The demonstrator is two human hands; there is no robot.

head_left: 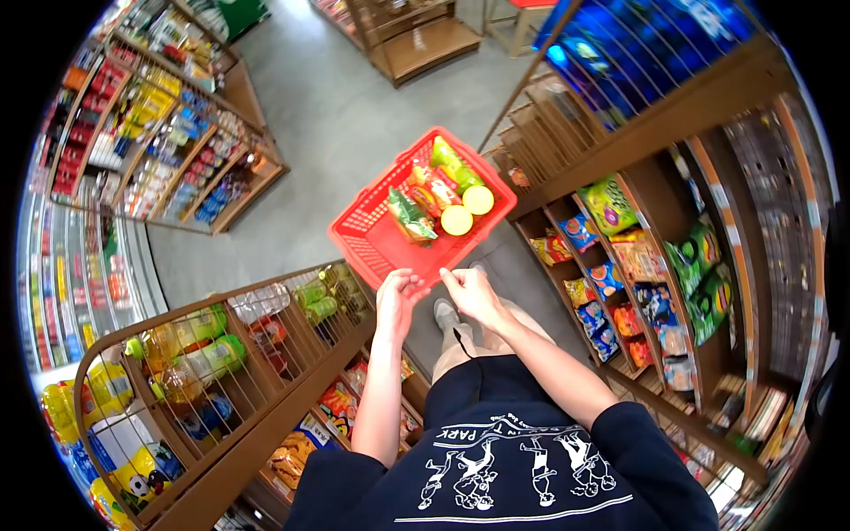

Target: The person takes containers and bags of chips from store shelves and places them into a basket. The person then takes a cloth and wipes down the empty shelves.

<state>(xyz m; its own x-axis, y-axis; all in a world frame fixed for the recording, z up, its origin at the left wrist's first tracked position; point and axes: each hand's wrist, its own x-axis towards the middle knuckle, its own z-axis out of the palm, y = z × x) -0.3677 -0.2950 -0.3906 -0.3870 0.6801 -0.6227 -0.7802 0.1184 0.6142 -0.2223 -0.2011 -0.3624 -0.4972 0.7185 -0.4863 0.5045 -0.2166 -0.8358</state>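
Note:
A red plastic shopping basket is in front of me, just beyond my hands. Inside it lie a green snack bag, red packets, a yellow-green pack and two containers with round pale-yellow tops, a nearer one and a farther one. My left hand is by the basket's near edge, palm turned up, fingers loosely bent and apart. Close to its right, my right hand has its fingers folded in, with the thumb toward the left hand. Whatever the right fingers hold, if anything, is hidden.
Shelves of snack bags stand close on my right, below blue packs. A wire-railed rack with bottles is close on my left. Farther left stands another goods shelf. Grey floor extends ahead.

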